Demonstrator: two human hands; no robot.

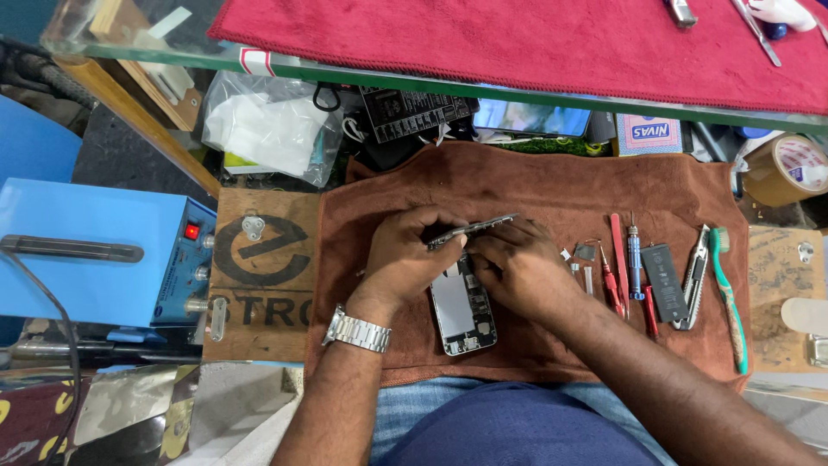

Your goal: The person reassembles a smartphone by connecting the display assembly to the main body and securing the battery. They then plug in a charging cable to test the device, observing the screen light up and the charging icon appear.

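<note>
An opened phone body (461, 312) lies on a brown cloth (552, 185), its insides facing up. My left hand (405, 259), with a metal watch on the wrist, holds the phone's lifted screen panel (473, 230), seen edge-on above the body. My right hand (516, 267) rests on the upper part of the phone body, fingers curled down into it; whether it grips a small part or tool is hidden.
Right of the phone lie small metal parts (585, 252), red tools (618, 259), a blue screwdriver (634, 259), a black battery (665, 283), a utility knife (694, 278) and a green toothbrush (729, 298). A blue machine (103, 259) stands left. A glass shelf with red cloth (517, 39) hangs above; tape roll (785, 168) far right.
</note>
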